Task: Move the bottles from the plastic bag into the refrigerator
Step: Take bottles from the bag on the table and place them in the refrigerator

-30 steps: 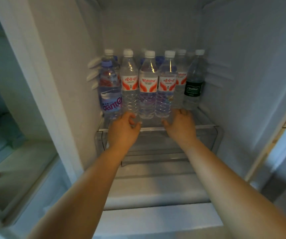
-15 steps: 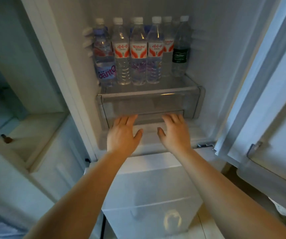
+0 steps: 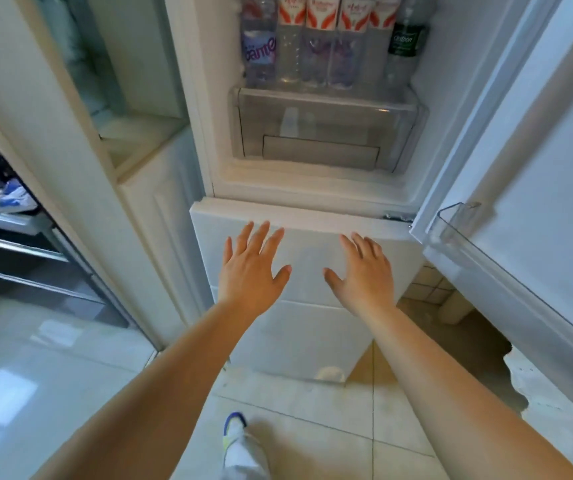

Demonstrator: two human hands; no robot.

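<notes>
Fingers (image 3: 261,237) of the left hand (image 3: 248,275) are spread and straight, nothing held; the right hand (image 3: 364,271) is likewise splayed, empty, both hung in front of the lower door (image 3: 299,327), and contact with it cannot be told. Farther off, the bottles (image 3: 316,39) are seen standing upright in a tight row on the shelf (image 3: 323,97) inside the fridge (image 3: 209,81), above a clear drawer (image 3: 319,133). Full water bottles like these are judged fairly heavy, thin-walled and a little squashy, smooth plastic that could slip; a grip round the ribbed middle or just under the cap would be favoured. Their caps and shoulders are cut off by the top edge. How many stand in the back row cannot be made out. The bag is not seen at all. At right, the open door (image 3: 537,168) is only partly shown.
</notes>
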